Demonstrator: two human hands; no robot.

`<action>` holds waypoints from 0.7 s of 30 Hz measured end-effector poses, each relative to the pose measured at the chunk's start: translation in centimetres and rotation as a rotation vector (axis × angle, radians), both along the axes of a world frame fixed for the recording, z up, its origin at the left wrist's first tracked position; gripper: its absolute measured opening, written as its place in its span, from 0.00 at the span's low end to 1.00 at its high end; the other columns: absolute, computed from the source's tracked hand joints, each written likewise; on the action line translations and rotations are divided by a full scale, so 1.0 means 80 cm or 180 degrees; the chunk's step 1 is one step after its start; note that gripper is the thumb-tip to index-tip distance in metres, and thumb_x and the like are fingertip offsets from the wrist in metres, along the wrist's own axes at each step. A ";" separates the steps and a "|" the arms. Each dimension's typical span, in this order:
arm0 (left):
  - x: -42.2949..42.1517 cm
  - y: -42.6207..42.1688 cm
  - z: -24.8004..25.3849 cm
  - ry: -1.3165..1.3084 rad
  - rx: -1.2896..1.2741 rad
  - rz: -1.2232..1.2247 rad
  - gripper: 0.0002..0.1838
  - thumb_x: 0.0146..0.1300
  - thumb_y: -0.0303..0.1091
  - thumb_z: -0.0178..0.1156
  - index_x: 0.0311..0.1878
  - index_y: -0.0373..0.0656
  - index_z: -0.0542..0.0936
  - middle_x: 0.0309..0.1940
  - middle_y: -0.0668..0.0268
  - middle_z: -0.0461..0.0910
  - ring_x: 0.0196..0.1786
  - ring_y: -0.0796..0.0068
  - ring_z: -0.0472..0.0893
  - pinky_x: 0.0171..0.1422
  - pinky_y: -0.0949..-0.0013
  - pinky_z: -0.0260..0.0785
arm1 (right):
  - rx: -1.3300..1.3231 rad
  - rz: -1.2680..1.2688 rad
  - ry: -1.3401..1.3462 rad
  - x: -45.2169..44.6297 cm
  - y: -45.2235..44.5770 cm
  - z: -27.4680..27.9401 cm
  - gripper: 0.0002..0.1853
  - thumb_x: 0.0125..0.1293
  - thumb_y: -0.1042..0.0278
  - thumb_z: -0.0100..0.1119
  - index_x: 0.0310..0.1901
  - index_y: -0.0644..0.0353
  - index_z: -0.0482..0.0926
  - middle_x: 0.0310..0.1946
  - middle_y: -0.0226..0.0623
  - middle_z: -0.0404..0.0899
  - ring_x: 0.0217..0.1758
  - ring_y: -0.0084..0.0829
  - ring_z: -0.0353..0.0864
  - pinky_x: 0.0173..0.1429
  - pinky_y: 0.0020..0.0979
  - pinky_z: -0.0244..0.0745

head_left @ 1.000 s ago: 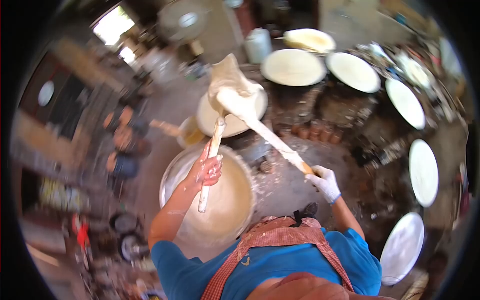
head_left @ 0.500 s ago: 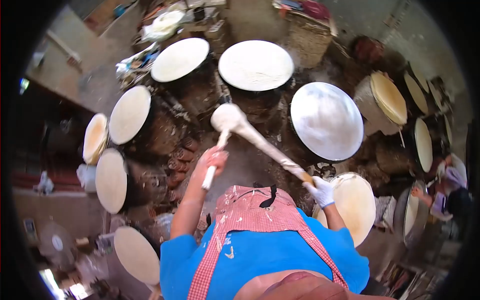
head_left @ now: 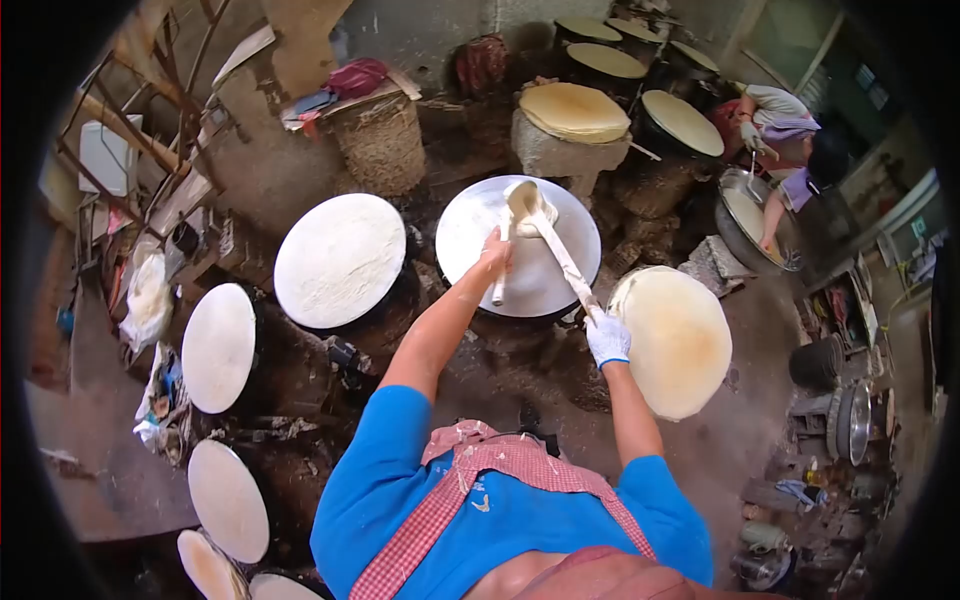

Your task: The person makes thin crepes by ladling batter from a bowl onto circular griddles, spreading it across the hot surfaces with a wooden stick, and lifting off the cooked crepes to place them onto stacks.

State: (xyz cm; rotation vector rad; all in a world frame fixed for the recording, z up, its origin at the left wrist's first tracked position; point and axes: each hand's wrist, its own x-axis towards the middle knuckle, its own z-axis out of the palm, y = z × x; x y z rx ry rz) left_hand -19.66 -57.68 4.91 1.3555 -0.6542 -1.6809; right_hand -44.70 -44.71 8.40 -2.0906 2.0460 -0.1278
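Observation:
My left hand (head_left: 497, 252) is bare and wrapped round a short batter-smeared stick (head_left: 502, 275). In my right hand (head_left: 608, 338), which wears a white glove, is the long handle of a ladle (head_left: 562, 258). The ladle's batter-coated head meets the upper end of the stick, above a round metal griddle (head_left: 462, 232) with a bare shiny surface. Just right of my gloved hand lies a stack of thin round sheets (head_left: 672, 345). To the left, a griddle bears a white batter sheet (head_left: 340, 262).
More batter-covered rounds (head_left: 218, 348) curve down the left side. Beyond the bare griddle a stone block (head_left: 560, 155) carries a stack of yellowish sheets (head_left: 575, 112). A co-worker (head_left: 785, 130) bends over a wide pan (head_left: 745, 215) at the upper right. Shelves with pots (head_left: 850, 420) stand at the right.
The view has swung right, away from the large batter tub. The ladle and stick, still held, are now over the bare metal griddle. The batter that hung off the ladle's head earlier has shrunk.

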 end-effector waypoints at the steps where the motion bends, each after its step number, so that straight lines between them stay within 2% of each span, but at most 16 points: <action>1: 0.003 -0.004 -0.010 -0.1248 -0.0455 0.0010 0.38 0.52 0.25 0.49 0.67 0.58 0.50 0.18 0.58 0.68 0.18 0.65 0.71 0.18 0.63 0.62 | -0.0031 -0.0033 0.0031 -0.020 0.003 -0.001 0.18 0.57 0.57 0.52 0.50 0.49 0.75 0.34 0.50 0.78 0.35 0.48 0.78 0.40 0.41 0.71; 2: 0.010 -0.014 -0.014 -0.2510 -0.0945 0.0076 0.37 0.51 0.26 0.48 0.66 0.57 0.53 0.22 0.53 0.73 0.23 0.59 0.77 0.24 0.58 0.68 | -0.0198 -0.0123 -0.0664 -0.041 0.005 0.000 0.19 0.57 0.59 0.53 0.51 0.51 0.74 0.35 0.48 0.78 0.34 0.43 0.79 0.39 0.38 0.72; 3: 0.016 -0.012 -0.031 -0.3598 -0.1709 0.0343 0.35 0.48 0.23 0.45 0.64 0.58 0.60 0.32 0.47 0.76 0.32 0.51 0.79 0.38 0.54 0.70 | -0.0350 -0.0178 -0.1370 -0.049 -0.001 0.001 0.21 0.56 0.60 0.54 0.52 0.53 0.73 0.36 0.47 0.79 0.34 0.39 0.80 0.39 0.35 0.72; 4: 0.026 -0.001 -0.013 -0.3878 -0.1674 0.0030 0.35 0.50 0.24 0.45 0.65 0.59 0.58 0.31 0.46 0.76 0.34 0.49 0.78 0.40 0.52 0.69 | -0.0351 -0.0156 -0.1362 -0.047 -0.010 -0.005 0.21 0.56 0.60 0.54 0.52 0.53 0.73 0.36 0.47 0.79 0.34 0.39 0.80 0.39 0.35 0.72; 7: 0.037 0.000 0.010 -0.4295 -0.1788 -0.0292 0.35 0.51 0.24 0.44 0.65 0.61 0.56 0.32 0.46 0.76 0.35 0.45 0.77 0.42 0.50 0.68 | -0.0506 -0.1530 -0.4300 -0.012 -0.031 -0.032 0.19 0.54 0.67 0.59 0.48 0.65 0.76 0.29 0.37 0.81 0.30 0.22 0.76 0.34 0.26 0.71; 8: 0.039 -0.003 0.008 -0.4464 -0.1953 -0.0354 0.35 0.51 0.24 0.44 0.65 0.62 0.56 0.32 0.45 0.76 0.35 0.45 0.77 0.42 0.50 0.68 | -0.0082 -0.1371 -0.3848 0.008 -0.040 -0.030 0.19 0.55 0.67 0.60 0.48 0.65 0.76 0.26 0.34 0.80 0.28 0.22 0.76 0.33 0.25 0.70; 9: 0.039 -0.007 0.015 -0.4474 -0.1903 -0.0360 0.35 0.51 0.24 0.44 0.65 0.62 0.56 0.32 0.45 0.76 0.35 0.45 0.77 0.42 0.50 0.68 | 0.0562 -0.0943 -0.2957 0.020 -0.057 -0.036 0.18 0.56 0.62 0.57 0.48 0.59 0.76 0.27 0.39 0.81 0.29 0.32 0.79 0.34 0.32 0.72; 11: 0.045 -0.027 0.050 -0.4048 -0.1786 0.0170 0.36 0.51 0.24 0.45 0.66 0.62 0.54 0.31 0.45 0.76 0.34 0.45 0.77 0.41 0.50 0.67 | -0.0443 -0.0321 -0.0622 0.005 -0.071 -0.058 0.17 0.57 0.55 0.53 0.47 0.51 0.76 0.30 0.46 0.80 0.33 0.45 0.79 0.37 0.41 0.73; 12: 0.051 -0.037 0.062 -0.3993 -0.1856 0.0587 0.37 0.51 0.23 0.45 0.66 0.62 0.54 0.29 0.46 0.76 0.34 0.46 0.77 0.40 0.51 0.67 | -0.0120 -0.0442 -0.0580 -0.002 -0.076 -0.039 0.19 0.57 0.47 0.50 0.47 0.44 0.76 0.35 0.49 0.78 0.40 0.51 0.76 0.44 0.45 0.70; 15: 0.079 -0.019 0.138 -0.2936 -0.1678 0.1017 0.39 0.50 0.25 0.49 0.66 0.64 0.53 0.36 0.43 0.76 0.40 0.50 0.78 0.45 0.56 0.67 | -0.0189 -0.0702 -0.1355 -0.020 -0.106 -0.052 0.19 0.56 0.56 0.56 0.50 0.49 0.75 0.32 0.47 0.80 0.35 0.45 0.79 0.38 0.38 0.73; 16: 0.097 -0.020 0.119 -0.2997 -0.2272 0.1086 0.39 0.50 0.27 0.51 0.66 0.66 0.53 0.41 0.42 0.75 0.41 0.52 0.79 0.45 0.58 0.69 | -0.0779 -0.0688 -0.3410 -0.015 -0.153 -0.155 0.23 0.53 0.64 0.60 0.52 0.57 0.74 0.28 0.38 0.81 0.28 0.35 0.78 0.33 0.32 0.72; 17: 0.109 -0.011 0.112 -0.2731 -0.1865 0.0806 0.39 0.50 0.26 0.52 0.66 0.67 0.54 0.40 0.47 0.77 0.32 0.57 0.80 0.37 0.62 0.71 | 0.0239 -0.1420 -0.4404 0.030 -0.149 -0.105 0.22 0.51 0.67 0.62 0.50 0.64 0.75 0.27 0.31 0.79 0.24 0.27 0.75 0.30 0.27 0.71; 18: 0.112 0.011 0.111 -0.2576 -0.1583 0.0551 0.39 0.50 0.25 0.52 0.66 0.67 0.55 0.35 0.51 0.77 0.27 0.63 0.78 0.31 0.64 0.70 | 0.0342 -0.1174 -0.4342 0.065 -0.165 -0.113 0.21 0.51 0.67 0.62 0.48 0.64 0.76 0.24 0.29 0.76 0.21 0.25 0.73 0.30 0.26 0.70; 19: 0.112 0.036 0.108 -0.2409 -0.1294 0.0313 0.40 0.49 0.24 0.52 0.66 0.68 0.56 0.30 0.56 0.78 0.21 0.68 0.75 0.25 0.67 0.69 | 0.0261 -0.0802 -0.3212 0.097 -0.157 -0.068 0.20 0.51 0.65 0.61 0.47 0.61 0.76 0.22 0.34 0.79 0.23 0.33 0.76 0.31 0.30 0.71; 20: 0.117 0.055 0.089 -0.2320 -0.0912 0.0132 0.40 0.49 0.24 0.52 0.66 0.67 0.56 0.26 0.60 0.76 0.18 0.73 0.72 0.22 0.69 0.67 | -0.0764 0.0257 -0.1598 0.095 -0.178 -0.097 0.18 0.54 0.58 0.56 0.47 0.54 0.76 0.26 0.43 0.80 0.29 0.44 0.78 0.35 0.37 0.72; 21: 0.124 0.081 0.069 -0.2246 -0.0512 -0.0064 0.40 0.49 0.23 0.52 0.66 0.67 0.56 0.21 0.64 0.74 0.16 0.77 0.68 0.19 0.71 0.64 | -0.0448 0.0160 -0.0779 0.088 -0.167 -0.040 0.14 0.56 0.54 0.50 0.40 0.48 0.79 0.30 0.46 0.78 0.36 0.48 0.77 0.38 0.43 0.71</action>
